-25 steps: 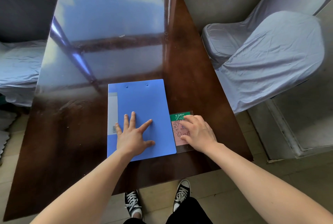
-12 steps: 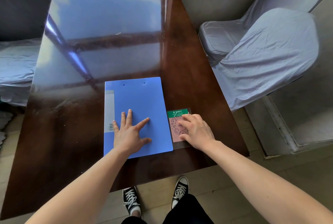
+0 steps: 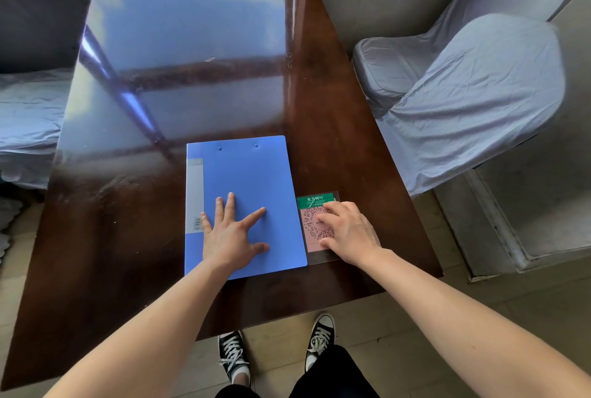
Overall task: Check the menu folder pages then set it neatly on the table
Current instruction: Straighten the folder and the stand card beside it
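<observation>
Hands first: the left hand lies flat and spread on the closed blue menu folder, the right hand rests open-fingered on a laminated QR card just beside it. The folder (thin, stiff, probably light and slick) sits near the glossy table edge; lift by its free right edge, which the card crowds. A covered chair stands apart.

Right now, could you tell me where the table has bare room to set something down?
The whole far half of the table beyond the blue folder is bare, as is the strip left of it. The near right corner is crowded: the left hand presses the folder, the right hand the QR card.
</observation>
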### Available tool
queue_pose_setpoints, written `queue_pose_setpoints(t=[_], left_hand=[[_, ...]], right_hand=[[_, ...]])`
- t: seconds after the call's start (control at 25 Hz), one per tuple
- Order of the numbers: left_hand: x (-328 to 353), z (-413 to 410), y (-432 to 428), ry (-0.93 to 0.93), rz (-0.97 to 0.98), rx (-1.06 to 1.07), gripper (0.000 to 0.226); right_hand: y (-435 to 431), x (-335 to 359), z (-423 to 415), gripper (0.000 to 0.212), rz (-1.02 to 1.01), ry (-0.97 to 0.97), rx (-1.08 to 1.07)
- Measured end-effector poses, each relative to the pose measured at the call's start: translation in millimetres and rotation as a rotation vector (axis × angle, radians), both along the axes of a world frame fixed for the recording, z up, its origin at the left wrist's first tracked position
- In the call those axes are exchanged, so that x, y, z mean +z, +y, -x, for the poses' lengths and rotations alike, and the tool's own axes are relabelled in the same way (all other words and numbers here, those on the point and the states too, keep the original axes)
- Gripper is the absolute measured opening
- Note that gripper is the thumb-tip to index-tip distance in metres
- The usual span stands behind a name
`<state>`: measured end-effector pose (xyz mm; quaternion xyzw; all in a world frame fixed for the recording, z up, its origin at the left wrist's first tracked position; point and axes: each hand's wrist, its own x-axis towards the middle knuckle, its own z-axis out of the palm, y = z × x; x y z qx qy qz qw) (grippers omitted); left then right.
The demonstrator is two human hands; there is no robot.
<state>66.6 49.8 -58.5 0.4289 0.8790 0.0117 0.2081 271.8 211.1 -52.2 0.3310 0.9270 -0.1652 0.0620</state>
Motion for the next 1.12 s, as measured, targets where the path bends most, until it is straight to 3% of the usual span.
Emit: queue_pose_setpoints(t=[0.44,0.84,1.0,1.12], left_hand=[[2,-2,0,0.008,-0.025,0.013,0.078],[8,-8,0,-0.078,-0.213,0.03,0.064],[14,-4,-7,-0.045,-0.311,0.047,0.06],[13,7,-20,0.004,-0.275,0.115,0.059]], right_hand=[[0,-1,1,0.05,-0.002,0.011,-0.008],[1,4,-4,0.053,0.048,0.107,-0.049],[2,4,-5,0.051,0.051,0.112,-0.067],[3,4,-5,0.053,0.056,0.089,-0.064]])
